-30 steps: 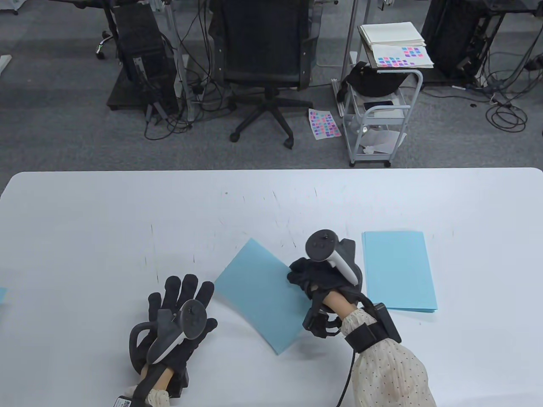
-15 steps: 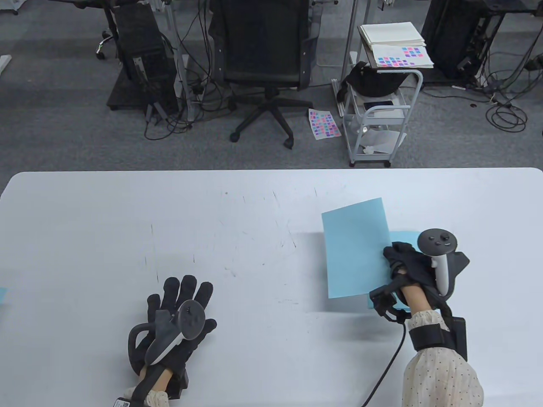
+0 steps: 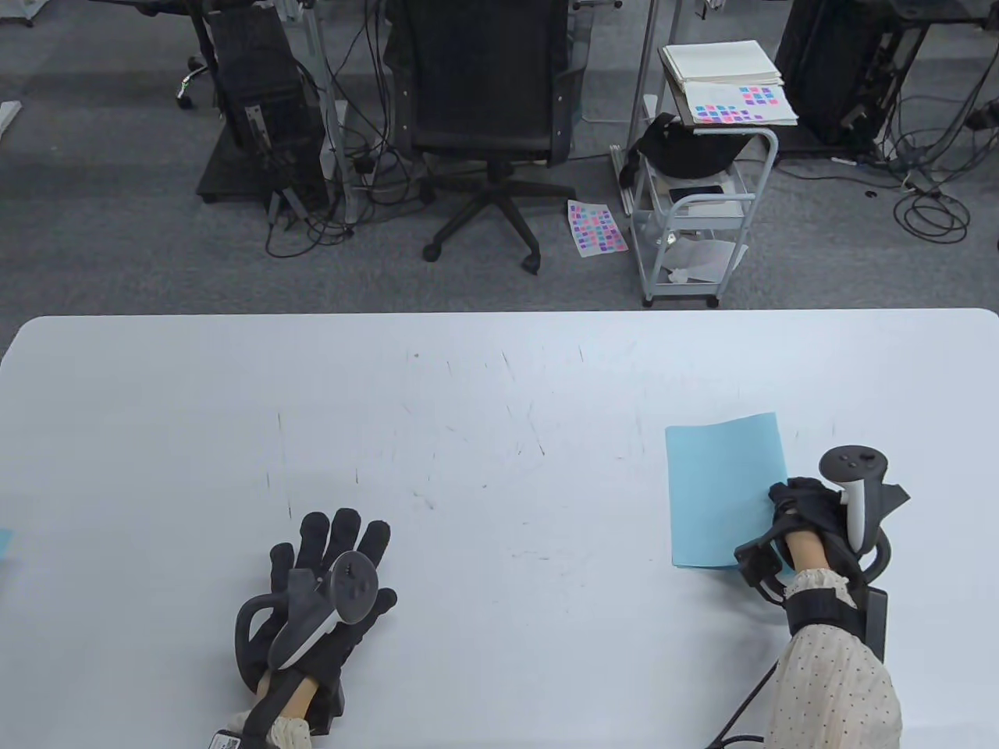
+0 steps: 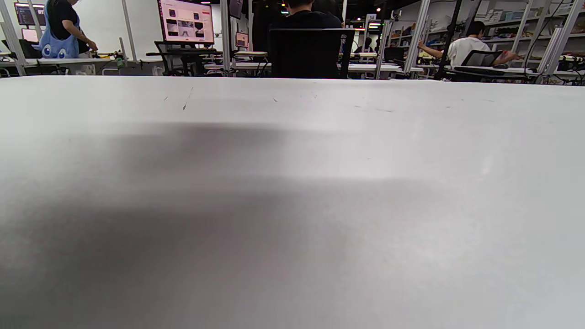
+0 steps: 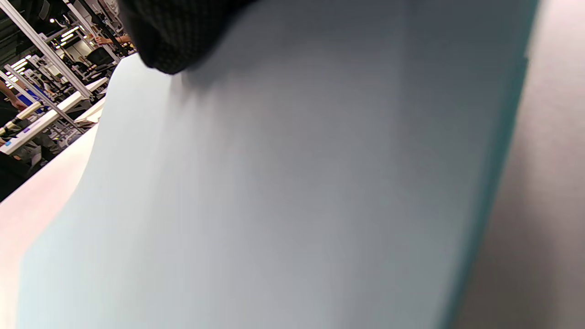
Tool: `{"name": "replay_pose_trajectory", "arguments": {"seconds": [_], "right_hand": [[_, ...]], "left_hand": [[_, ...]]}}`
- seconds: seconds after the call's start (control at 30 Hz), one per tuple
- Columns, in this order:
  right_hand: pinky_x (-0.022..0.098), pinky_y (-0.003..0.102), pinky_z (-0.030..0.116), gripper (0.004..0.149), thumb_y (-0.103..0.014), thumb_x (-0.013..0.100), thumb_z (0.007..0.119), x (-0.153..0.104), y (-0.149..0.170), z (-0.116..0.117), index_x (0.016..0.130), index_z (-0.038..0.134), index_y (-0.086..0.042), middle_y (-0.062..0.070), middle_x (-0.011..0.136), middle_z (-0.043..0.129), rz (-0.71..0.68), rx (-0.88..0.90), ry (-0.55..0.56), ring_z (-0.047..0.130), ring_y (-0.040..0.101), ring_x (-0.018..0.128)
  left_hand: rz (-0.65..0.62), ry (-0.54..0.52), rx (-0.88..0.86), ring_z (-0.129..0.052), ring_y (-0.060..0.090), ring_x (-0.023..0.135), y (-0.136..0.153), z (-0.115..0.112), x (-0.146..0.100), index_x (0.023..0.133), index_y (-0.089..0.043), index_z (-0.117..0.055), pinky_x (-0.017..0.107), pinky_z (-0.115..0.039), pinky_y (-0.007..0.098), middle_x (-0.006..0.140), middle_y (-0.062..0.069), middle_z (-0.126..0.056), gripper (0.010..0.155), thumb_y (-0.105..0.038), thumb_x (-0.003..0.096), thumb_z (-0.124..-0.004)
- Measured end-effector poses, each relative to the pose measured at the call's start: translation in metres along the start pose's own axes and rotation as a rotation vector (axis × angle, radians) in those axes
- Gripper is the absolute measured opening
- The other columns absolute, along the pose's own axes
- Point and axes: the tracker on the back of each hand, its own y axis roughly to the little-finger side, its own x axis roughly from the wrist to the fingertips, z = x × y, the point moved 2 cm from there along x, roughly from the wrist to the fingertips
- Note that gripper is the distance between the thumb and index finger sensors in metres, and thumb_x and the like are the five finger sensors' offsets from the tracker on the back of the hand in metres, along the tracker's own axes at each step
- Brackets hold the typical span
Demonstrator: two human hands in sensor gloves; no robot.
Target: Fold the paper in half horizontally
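A light blue paper [image 3: 724, 488] lies at the right of the white table [image 3: 468, 406], over the spot where a stack of blue sheets lay; the stack is almost wholly hidden under it. My right hand [image 3: 787, 499] grips the paper's right edge with curled fingers. In the right wrist view the blue paper [image 5: 274, 192] fills the frame, with a gloved fingertip [image 5: 183, 36] on it at the top and a teal edge [image 5: 496, 183] at the right. My left hand [image 3: 335, 546] rests flat on the table at the lower left, fingers spread, holding nothing.
A blue scrap [image 3: 4, 542] pokes in at the table's left edge. Beyond the far edge stand an office chair [image 3: 488, 117] and a white cart [image 3: 702, 211] with papers. The left wrist view shows only the bare tabletop [image 4: 292, 205].
My right hand carried the blue paper from the table's middle to the right and lowered it over the stack. The left hand stayed still.
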Motion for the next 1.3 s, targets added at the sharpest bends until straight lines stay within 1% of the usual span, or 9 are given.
{"name": "replay_pose_trajectory", "arguments": {"seconds": [0.1, 0.17, 0.23, 0.33, 0.47, 0.8, 0.97, 1.1, 1.3], "right_hand": [[0.074, 0.061, 0.040, 0.055, -0.036, 0.046, 0.074, -0.004, -0.001, 0.001, 0.098, 0.067, -0.020, 0.005, 0.087, 0.081, -0.014, -0.059, 0.021, 0.060, 0.038, 0.095], [0.074, 0.063, 0.036, 0.061, -0.040, 0.047, 0.072, -0.011, -0.004, 0.001, 0.103, 0.059, -0.021, 0.008, 0.101, 0.069, -0.041, -0.085, 0.018, 0.049, 0.040, 0.100], [0.074, 0.064, 0.033, 0.063, -0.041, 0.047, 0.072, -0.019, -0.008, -0.001, 0.104, 0.055, -0.022, 0.009, 0.108, 0.059, -0.079, -0.062, 0.025, 0.041, 0.041, 0.103], [0.074, 0.065, 0.031, 0.062, -0.040, 0.047, 0.072, -0.036, -0.016, -0.001, 0.104, 0.055, -0.022, 0.010, 0.109, 0.057, -0.144, -0.010, -0.002, 0.038, 0.042, 0.104], [0.074, 0.066, 0.031, 0.062, -0.040, 0.047, 0.072, -0.067, -0.030, 0.004, 0.104, 0.056, -0.023, 0.008, 0.110, 0.057, -0.272, -0.026, -0.039, 0.039, 0.042, 0.104], [0.073, 0.067, 0.027, 0.064, -0.041, 0.047, 0.072, -0.152, -0.061, 0.058, 0.105, 0.053, -0.024, 0.007, 0.111, 0.055, -0.618, -0.165, -0.127, 0.036, 0.042, 0.104], [0.073, 0.068, 0.021, 0.064, -0.043, 0.047, 0.072, -0.189, -0.064, 0.080, 0.106, 0.051, -0.029, 0.005, 0.116, 0.046, -0.798, -0.289, -0.086, 0.027, 0.042, 0.106], [0.072, 0.069, 0.017, 0.066, -0.046, 0.046, 0.072, -0.211, -0.058, 0.102, 0.106, 0.050, -0.032, 0.004, 0.118, 0.039, -0.932, -0.400, -0.012, 0.021, 0.042, 0.107], [0.071, 0.070, 0.011, 0.073, -0.053, 0.044, 0.070, -0.230, -0.049, 0.125, 0.108, 0.039, -0.037, 0.001, 0.120, 0.024, -1.025, -0.545, -0.001, 0.009, 0.041, 0.107]], "left_hand": [[-0.001, 0.006, 0.003, -0.011, 0.018, 0.116, -0.001, 0.000, 0.000, 0.100, -0.062, -0.020, 0.088, -0.026, 0.056, 0.119, -0.022, -0.012, 0.079, -0.065, 0.0341, -0.063], [-0.004, 0.010, 0.003, -0.011, 0.018, 0.116, -0.001, -0.001, 0.000, 0.100, -0.062, -0.020, 0.088, -0.025, 0.056, 0.119, -0.022, -0.012, 0.079, -0.065, 0.0341, -0.063], [-0.009, 0.011, 0.005, -0.011, 0.018, 0.116, -0.003, -0.001, 0.000, 0.101, -0.061, -0.020, 0.088, -0.026, 0.056, 0.119, -0.022, -0.012, 0.079, -0.065, 0.0342, -0.063], [-0.015, 0.011, 0.005, -0.011, 0.018, 0.116, -0.005, -0.001, -0.001, 0.100, -0.061, -0.020, 0.088, -0.026, 0.056, 0.119, -0.022, -0.012, 0.079, -0.065, 0.0341, -0.063], [-0.025, 0.006, 0.006, -0.011, 0.018, 0.116, -0.008, 0.000, -0.003, 0.101, -0.061, -0.019, 0.088, -0.026, 0.056, 0.119, -0.022, -0.012, 0.079, -0.065, 0.0341, -0.063], [-0.034, 0.004, 0.002, -0.012, 0.018, 0.116, -0.013, 0.001, -0.009, 0.101, -0.061, -0.020, 0.088, -0.025, 0.057, 0.119, -0.022, -0.013, 0.080, -0.065, 0.0340, -0.063], [-0.036, -0.004, 0.009, -0.011, 0.018, 0.116, -0.013, 0.000, -0.008, 0.101, -0.061, -0.020, 0.088, -0.024, 0.058, 0.119, -0.022, -0.012, 0.080, -0.065, 0.0339, -0.063], [-0.038, -0.006, 0.020, -0.010, 0.018, 0.116, -0.014, 0.000, -0.008, 0.100, -0.062, -0.019, 0.088, -0.023, 0.057, 0.119, -0.022, -0.011, 0.079, -0.065, 0.0341, -0.063], [-0.045, -0.009, 0.039, -0.009, 0.018, 0.116, -0.017, 0.000, -0.008, 0.100, -0.062, -0.018, 0.088, -0.022, 0.058, 0.118, -0.022, -0.010, 0.080, -0.065, 0.0338, -0.063]]}}
